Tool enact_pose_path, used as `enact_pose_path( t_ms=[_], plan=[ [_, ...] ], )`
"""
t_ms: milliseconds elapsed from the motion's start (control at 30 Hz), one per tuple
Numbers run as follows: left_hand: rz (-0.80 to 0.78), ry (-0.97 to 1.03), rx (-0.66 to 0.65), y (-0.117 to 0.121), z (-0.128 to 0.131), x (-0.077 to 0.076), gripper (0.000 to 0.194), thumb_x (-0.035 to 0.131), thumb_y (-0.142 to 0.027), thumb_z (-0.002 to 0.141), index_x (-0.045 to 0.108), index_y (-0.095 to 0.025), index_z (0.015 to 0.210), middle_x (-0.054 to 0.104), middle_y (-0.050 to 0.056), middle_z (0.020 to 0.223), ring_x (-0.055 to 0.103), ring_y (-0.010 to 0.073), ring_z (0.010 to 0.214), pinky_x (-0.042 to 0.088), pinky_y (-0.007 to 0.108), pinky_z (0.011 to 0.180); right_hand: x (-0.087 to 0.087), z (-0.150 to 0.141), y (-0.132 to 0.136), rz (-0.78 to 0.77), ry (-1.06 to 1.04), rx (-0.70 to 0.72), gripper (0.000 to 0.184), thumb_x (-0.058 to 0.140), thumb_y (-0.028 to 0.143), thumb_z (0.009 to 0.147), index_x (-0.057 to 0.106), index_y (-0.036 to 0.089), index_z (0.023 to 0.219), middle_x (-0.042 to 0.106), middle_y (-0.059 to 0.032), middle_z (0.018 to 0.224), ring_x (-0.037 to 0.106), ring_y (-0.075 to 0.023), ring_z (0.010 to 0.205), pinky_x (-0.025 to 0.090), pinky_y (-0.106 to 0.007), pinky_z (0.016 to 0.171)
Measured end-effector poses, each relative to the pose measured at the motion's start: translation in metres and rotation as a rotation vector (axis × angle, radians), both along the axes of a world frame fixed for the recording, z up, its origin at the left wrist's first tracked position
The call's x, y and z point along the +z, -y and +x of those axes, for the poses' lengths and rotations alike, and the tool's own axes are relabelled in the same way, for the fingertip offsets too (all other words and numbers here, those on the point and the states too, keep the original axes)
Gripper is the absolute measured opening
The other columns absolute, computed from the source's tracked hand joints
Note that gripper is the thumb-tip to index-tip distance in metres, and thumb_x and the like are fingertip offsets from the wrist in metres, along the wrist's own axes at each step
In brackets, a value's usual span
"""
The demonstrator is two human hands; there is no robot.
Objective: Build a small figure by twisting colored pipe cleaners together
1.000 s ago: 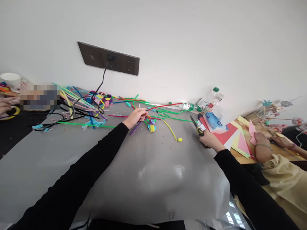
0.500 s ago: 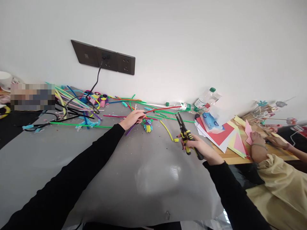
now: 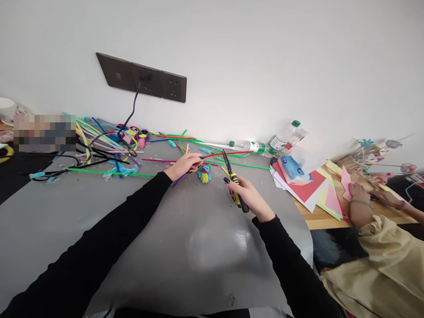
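Note:
Pinched in my left hand is one end of a red pipe cleaner, which stretches out to the right above the table. My right hand is closed round the yellow-and-black handles of a pair of pliers. The pliers' dark jaws point up and away, right by the red pipe cleaner; whether they touch it I cannot tell. Just beyond my left fingers lies a small blue, purple and yellow pipe-cleaner figure. A yellow pipe cleaner is partly hidden behind the pliers.
Loose pipe cleaners and black cables lie along the wall on the left, beside small finished dolls. Plastic bottles, a tissue pack and coloured paper sit at the right. Another person's hands handle pink paper there.
My right hand has brought the pliers leftward from beside the paper to the red pipe cleaner. My left hand keeps its pinch at nearly the same spot.

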State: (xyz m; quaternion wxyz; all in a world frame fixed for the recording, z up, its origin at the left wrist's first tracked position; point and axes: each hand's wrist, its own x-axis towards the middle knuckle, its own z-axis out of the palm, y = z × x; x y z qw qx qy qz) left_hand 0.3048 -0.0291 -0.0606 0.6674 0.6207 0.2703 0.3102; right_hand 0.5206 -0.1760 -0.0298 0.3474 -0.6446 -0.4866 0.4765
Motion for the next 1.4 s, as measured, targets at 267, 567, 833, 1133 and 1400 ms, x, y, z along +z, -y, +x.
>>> enact_pose_path(
  t_ms=[267, 567, 833, 1133, 1400],
  plan=[
    [0.004, -0.014, 0.013, 0.0, -0.001, 0.001, 0.033, 0.065, -0.037, 0.079, 0.043, -0.02, 0.062, 0.033, -0.005, 0.062, 0.026, 0.0072, 0.05, 0.023, 0.023, 0.047, -0.002, 0.0, -0.002, 0.021, -0.034, -0.028, 0.054, 0.075, 0.069, 0.074, 0.048, 0.023, 0.078, 0.052, 0.0036, 0.066, 0.048, -0.0115, 0.056, 0.037, -0.026, 0.051],
    [0.016, -0.017, 0.001, -0.002, 0.0, -0.004, 0.032, 0.065, -0.035, 0.078, 0.042, -0.02, 0.061, 0.033, -0.005, 0.061, 0.025, 0.0071, 0.049, 0.022, 0.023, 0.047, -0.005, -0.002, -0.005, 0.003, -0.033, -0.066, 0.057, 0.077, 0.071, 0.071, 0.049, 0.022, 0.071, 0.052, 0.0025, 0.062, 0.047, -0.011, 0.05, 0.038, -0.027, 0.047],
    [0.006, 0.005, 0.024, -0.004, -0.002, -0.003, 0.031, 0.066, -0.036, 0.082, 0.048, -0.018, 0.064, 0.035, -0.004, 0.06, 0.028, 0.0068, 0.048, 0.024, 0.022, 0.047, -0.003, 0.016, -0.013, 0.016, 0.308, -0.041, 0.041, 0.069, 0.06, 0.078, 0.052, 0.023, 0.078, 0.055, 0.0011, 0.066, 0.052, -0.0154, 0.059, 0.039, -0.028, 0.055],
    [0.04, -0.009, 0.065, -0.007, -0.004, -0.007, 0.03, 0.065, -0.039, 0.087, 0.059, -0.016, 0.068, 0.034, -0.005, 0.053, 0.029, 0.0082, 0.047, 0.029, 0.023, 0.048, 0.004, 0.099, -0.054, -0.077, 1.229, -0.019, 0.043, 0.068, 0.043, 0.082, 0.062, 0.013, 0.111, 0.066, -0.0205, 0.115, 0.063, -0.0363, 0.11, 0.046, -0.038, 0.086],
    [0.074, 0.001, 0.097, -0.006, -0.002, -0.007, 0.031, 0.068, -0.046, 0.084, 0.07, -0.015, 0.087, 0.054, 0.001, 0.066, 0.05, 0.0134, 0.061, 0.04, 0.024, 0.056, 0.0, 0.084, -0.081, 0.405, 0.642, 0.02, 0.034, 0.066, 0.038, 0.088, 0.07, 0.021, 0.117, 0.064, -0.0125, 0.123, 0.06, -0.0291, 0.12, 0.047, -0.042, 0.106]
  ],
)
